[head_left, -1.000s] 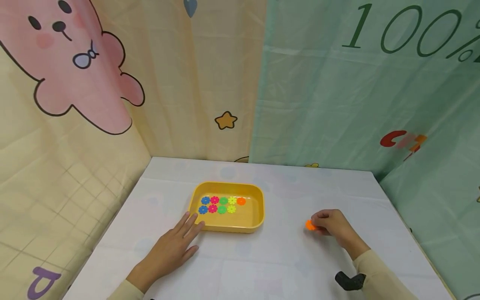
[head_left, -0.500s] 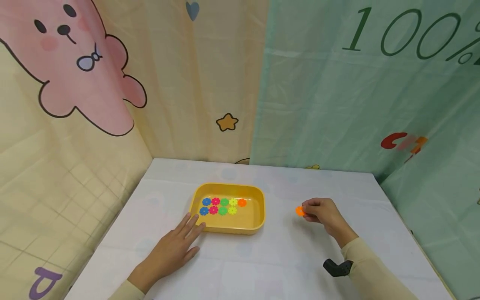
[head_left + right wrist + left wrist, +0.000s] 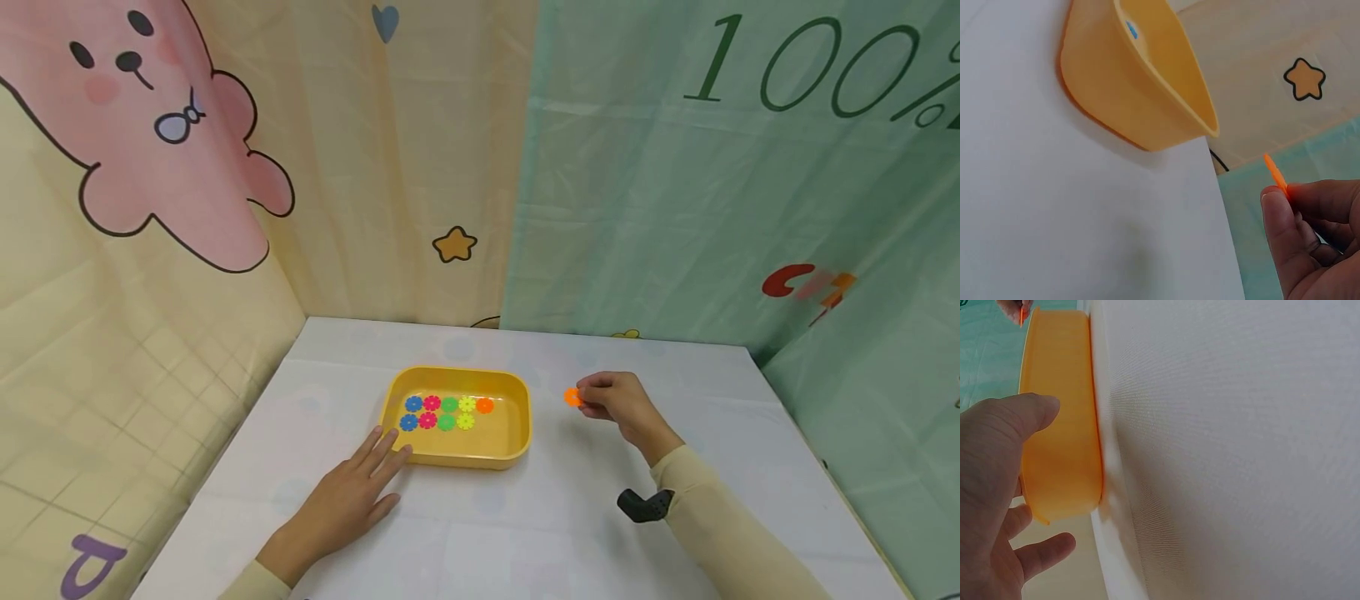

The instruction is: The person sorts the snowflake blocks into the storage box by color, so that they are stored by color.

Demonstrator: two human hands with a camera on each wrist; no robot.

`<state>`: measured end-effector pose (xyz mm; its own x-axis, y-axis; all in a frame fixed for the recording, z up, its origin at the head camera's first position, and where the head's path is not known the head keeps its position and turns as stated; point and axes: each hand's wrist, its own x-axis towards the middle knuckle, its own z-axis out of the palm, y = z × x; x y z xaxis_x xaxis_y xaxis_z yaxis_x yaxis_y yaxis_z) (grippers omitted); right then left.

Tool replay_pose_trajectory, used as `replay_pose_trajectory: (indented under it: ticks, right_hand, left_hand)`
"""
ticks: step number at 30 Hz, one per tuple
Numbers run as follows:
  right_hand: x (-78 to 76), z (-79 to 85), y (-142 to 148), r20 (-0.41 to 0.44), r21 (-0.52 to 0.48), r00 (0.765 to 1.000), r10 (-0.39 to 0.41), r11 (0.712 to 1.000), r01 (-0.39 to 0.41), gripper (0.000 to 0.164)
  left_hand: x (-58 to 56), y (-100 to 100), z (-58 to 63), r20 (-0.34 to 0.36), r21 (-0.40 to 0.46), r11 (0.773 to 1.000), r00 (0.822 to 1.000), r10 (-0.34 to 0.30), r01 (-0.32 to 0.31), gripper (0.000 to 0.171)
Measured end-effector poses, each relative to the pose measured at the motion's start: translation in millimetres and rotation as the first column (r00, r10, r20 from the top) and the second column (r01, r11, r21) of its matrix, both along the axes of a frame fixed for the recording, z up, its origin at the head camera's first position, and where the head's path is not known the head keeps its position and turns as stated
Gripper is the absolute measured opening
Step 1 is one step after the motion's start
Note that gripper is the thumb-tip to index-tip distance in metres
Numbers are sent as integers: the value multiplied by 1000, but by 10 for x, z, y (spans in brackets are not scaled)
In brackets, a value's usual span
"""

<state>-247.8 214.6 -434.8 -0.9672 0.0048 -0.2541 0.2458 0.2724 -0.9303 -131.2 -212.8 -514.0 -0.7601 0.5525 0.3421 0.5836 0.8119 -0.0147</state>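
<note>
Between thumb and fingertips my right hand [image 3: 621, 408] pinches an orange notched disc [image 3: 573, 397], raised over the table to the right of the yellow tray [image 3: 465, 460]. The right wrist view shows that orange disc [image 3: 1275, 173] edge-on. My left hand [image 3: 341, 504] lies with fingers spread and fairly straight at the tray's near left corner. Inside the tray, flower-shaped discs form two rows: two blue [image 3: 414, 403], two pink [image 3: 432, 402], two green [image 3: 449, 404], two yellow [image 3: 467, 404], and a single orange disc [image 3: 484, 406] at the right end of the back row.
A white-covered table [image 3: 525, 533] carries the tray. Patterned curtains [image 3: 637, 208] hang behind it and along both sides. A black device [image 3: 645, 506] is strapped at the right wrist.
My right hand has lifted the orange disc and carried it left and away from me, closer to the tray. My left hand stays at the tray's corner.
</note>
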Motion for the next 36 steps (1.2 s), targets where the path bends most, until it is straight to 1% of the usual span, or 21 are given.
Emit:
replay_pose_trajectory:
  ticks: [7,10,14,18,22,30,36]
  right_hand:
    - [-112,51,-258,11,28,1000,14,1000,-14,23]
    - [-153,51,-363,11,29,1000,22,999,-22,21]
    - [-196,35,-488,15,16,999,35,999,-35,19]
    - [-219,21,-610,22,3,998,51,999,-51,17]
    - [-239,15,-726,33,-4,998,58,998,-58,15]
    - [-270,-4,-909,39,20,997,71,997,-72,13]
    - [-288,-20,-1032,48,18,996,78,997,-79,13]
  left_hand:
    - [11,11,14,24,4,1000,1000,12,-12,69]
    - [9,22,24,33,5,1000,999,16,-16,69]
    - [9,28,24,28,8,1000,1000,14,-14,70]
    - [10,24,19,24,15,1000,1000,10,-10,70]
    - [10,19,24,40,14,1000,999,19,-19,70]
    - [18,20,30,66,2,1000,997,31,-31,69]
    - [21,23,45,65,-7,999,997,31,-31,69]
